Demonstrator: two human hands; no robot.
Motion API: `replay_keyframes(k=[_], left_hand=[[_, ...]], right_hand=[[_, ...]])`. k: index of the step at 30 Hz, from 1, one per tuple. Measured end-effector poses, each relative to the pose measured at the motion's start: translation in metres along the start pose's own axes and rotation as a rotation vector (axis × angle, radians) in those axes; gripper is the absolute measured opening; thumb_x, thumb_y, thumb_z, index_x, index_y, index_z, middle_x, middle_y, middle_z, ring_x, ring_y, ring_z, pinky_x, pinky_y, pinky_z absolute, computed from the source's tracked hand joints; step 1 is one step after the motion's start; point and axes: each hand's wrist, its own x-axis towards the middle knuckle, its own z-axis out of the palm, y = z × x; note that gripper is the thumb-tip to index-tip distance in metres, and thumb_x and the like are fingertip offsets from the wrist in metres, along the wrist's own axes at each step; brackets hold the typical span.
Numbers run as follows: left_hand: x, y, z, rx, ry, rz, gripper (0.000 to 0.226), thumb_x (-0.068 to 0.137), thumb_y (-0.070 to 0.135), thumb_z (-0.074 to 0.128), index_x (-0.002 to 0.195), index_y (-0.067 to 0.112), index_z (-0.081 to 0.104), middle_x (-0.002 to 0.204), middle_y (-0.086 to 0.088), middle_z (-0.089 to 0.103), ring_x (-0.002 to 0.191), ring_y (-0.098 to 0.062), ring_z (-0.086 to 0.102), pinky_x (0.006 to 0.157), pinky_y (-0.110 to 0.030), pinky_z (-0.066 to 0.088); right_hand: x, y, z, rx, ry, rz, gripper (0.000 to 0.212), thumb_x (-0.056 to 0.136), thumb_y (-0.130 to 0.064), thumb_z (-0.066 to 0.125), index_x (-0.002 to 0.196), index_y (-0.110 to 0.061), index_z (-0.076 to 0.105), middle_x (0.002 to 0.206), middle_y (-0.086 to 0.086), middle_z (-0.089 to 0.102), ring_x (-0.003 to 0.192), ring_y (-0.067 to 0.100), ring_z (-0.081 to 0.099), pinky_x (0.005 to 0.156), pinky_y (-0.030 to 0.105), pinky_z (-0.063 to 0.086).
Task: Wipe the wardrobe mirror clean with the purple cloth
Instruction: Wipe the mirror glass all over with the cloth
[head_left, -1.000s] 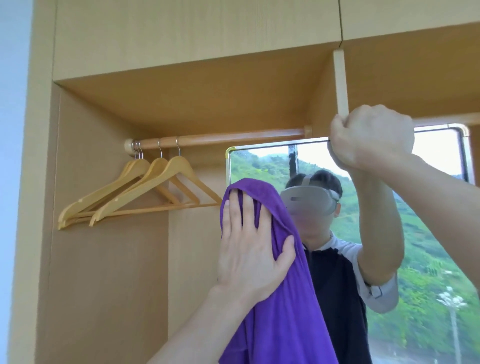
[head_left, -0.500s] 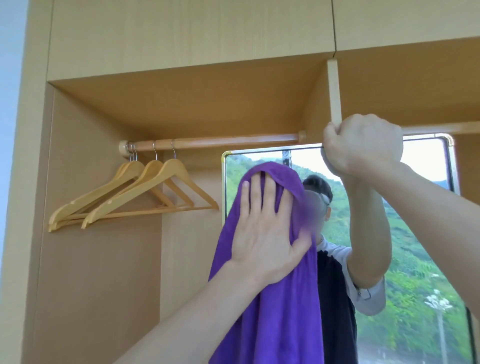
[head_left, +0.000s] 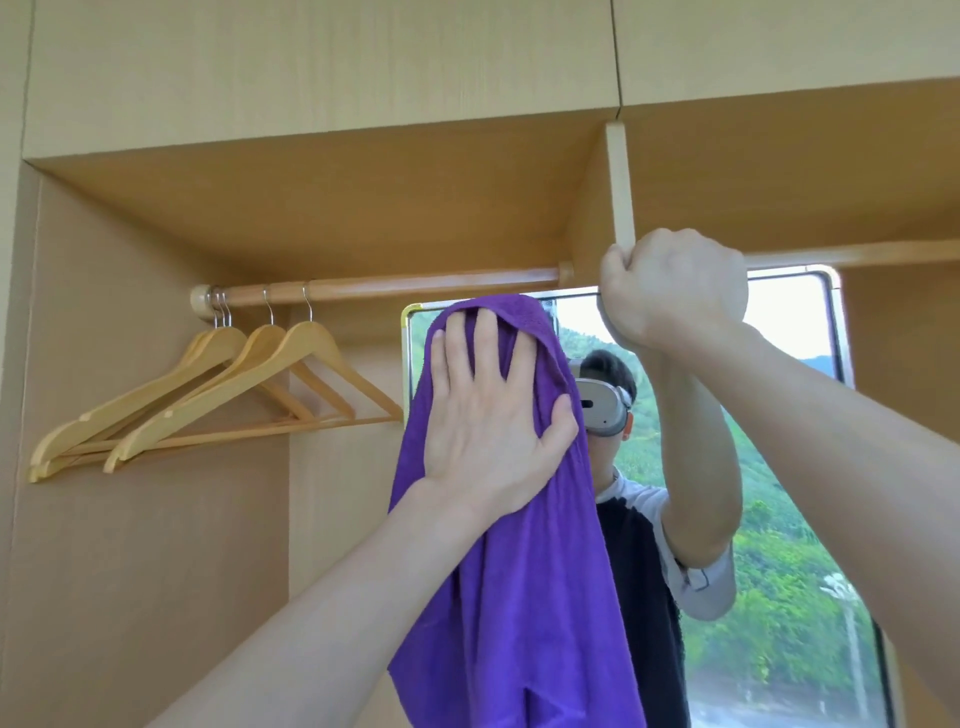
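We press our left hand (head_left: 491, 410) flat, fingers spread, on the purple cloth (head_left: 511, 582), pinning it against the mirror (head_left: 779, 545) at its upper left corner; the cloth hangs down the glass. Our right hand (head_left: 675, 288) is clenched in a fist over the mirror's top edge. Hangers (head_left: 218, 389) hang on a rod (head_left: 389, 288) left of the mirror.

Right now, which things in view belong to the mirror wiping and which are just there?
In use:
purple cloth, pressed flat on the glass
wardrobe mirror
left hand, spread on the cloth
right hand, closed on the mirror's top edge

Just there:
wooden hangers
hanging rail
upright divider
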Motion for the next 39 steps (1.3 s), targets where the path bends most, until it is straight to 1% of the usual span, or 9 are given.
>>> replay_keyframes(k=[4,8,16,22,31,33,35,37,39], left_hand=[[0.010,0.018,-0.001,-0.011,0.006,0.135,0.058,0.090,0.050,0.046,0.137,0.015,0.049,0.152,-0.016,0.035,0.145,-0.045,0.023,0.122,-0.059,0.017],[0.011,0.016,-0.005,-0.015,0.013,0.176,0.059,0.090,0.052,0.046,0.139,0.019,0.049,0.151,-0.011,0.038,0.144,-0.041,0.026,0.123,-0.057,0.016],[-0.013,-0.044,-0.007,0.058,-0.016,0.021,0.065,0.093,0.058,0.039,0.138,0.013,0.049,0.155,-0.015,0.034,0.148,-0.037,0.024,0.124,-0.053,0.020],[-0.044,-0.032,0.003,0.021,-0.079,-0.022,0.067,0.095,0.052,0.036,0.146,0.008,0.044,0.163,-0.020,0.025,0.156,-0.039,0.009,0.127,-0.051,0.012],[-0.124,-0.028,0.028,0.045,-0.209,-0.014,0.066,0.095,0.052,0.039,0.141,0.006,0.053,0.159,-0.023,0.035,0.154,-0.042,0.015,0.126,-0.053,0.012],[-0.126,-0.026,0.029,0.036,-0.188,-0.021,0.066,0.095,0.051,0.039,0.140,0.005,0.054,0.158,-0.024,0.036,0.153,-0.043,0.017,0.126,-0.053,0.013],[-0.127,-0.023,0.031,0.030,-0.171,-0.034,0.066,0.095,0.050,0.039,0.140,0.005,0.053,0.158,-0.024,0.035,0.154,-0.043,0.016,0.126,-0.054,0.012],[-0.127,-0.020,0.032,0.024,-0.168,-0.054,0.066,0.094,0.050,0.038,0.141,0.005,0.053,0.159,-0.025,0.033,0.154,-0.044,0.014,0.126,-0.056,0.011],[-0.127,-0.016,0.031,0.025,-0.166,-0.065,0.066,0.094,0.049,0.039,0.141,0.004,0.052,0.159,-0.026,0.033,0.154,-0.045,0.015,0.126,-0.058,0.012]], right_hand=[[0.000,0.001,0.001,-0.007,0.004,0.011,0.049,0.098,-0.038,0.030,0.078,-0.006,0.062,0.067,0.010,0.045,0.068,0.035,0.046,0.066,0.036,0.035],[0.001,0.001,0.002,-0.006,-0.007,0.014,0.054,0.097,-0.039,0.029,0.079,-0.006,0.067,0.067,0.011,0.049,0.067,0.035,0.047,0.064,0.035,0.035],[0.000,0.000,-0.003,-0.028,-0.036,0.005,0.053,0.098,-0.037,0.029,0.077,-0.005,0.065,0.060,0.006,0.043,0.064,0.035,0.048,0.063,0.035,0.037],[0.001,0.000,-0.002,-0.033,-0.052,0.009,0.053,0.097,-0.039,0.029,0.078,-0.005,0.065,0.061,0.008,0.046,0.064,0.035,0.049,0.064,0.035,0.038],[-0.007,-0.004,-0.003,-0.056,0.030,-0.020,0.052,0.096,-0.036,0.026,0.070,-0.003,0.056,0.058,0.011,0.047,0.055,0.030,0.043,0.065,0.037,0.040],[-0.013,-0.002,0.001,-0.047,0.108,-0.045,0.044,0.097,-0.035,0.026,0.078,-0.005,0.053,0.072,0.015,0.056,0.064,0.031,0.045,0.075,0.044,0.041],[-0.027,0.000,0.006,-0.051,0.178,-0.093,0.039,0.095,-0.037,0.030,0.100,-0.005,0.053,0.106,0.021,0.060,0.094,0.036,0.051,0.094,0.050,0.037],[-0.059,0.000,0.013,-0.016,0.090,-0.173,0.056,0.095,-0.042,0.033,0.138,-0.006,0.043,0.147,0.020,0.042,0.134,0.039,0.039,0.115,0.055,0.024],[-0.107,0.000,0.022,-0.030,-0.052,-0.274,0.069,0.098,-0.046,0.029,0.159,-0.015,0.018,0.167,0.014,0.013,0.154,0.036,0.011,0.122,0.061,0.006]])
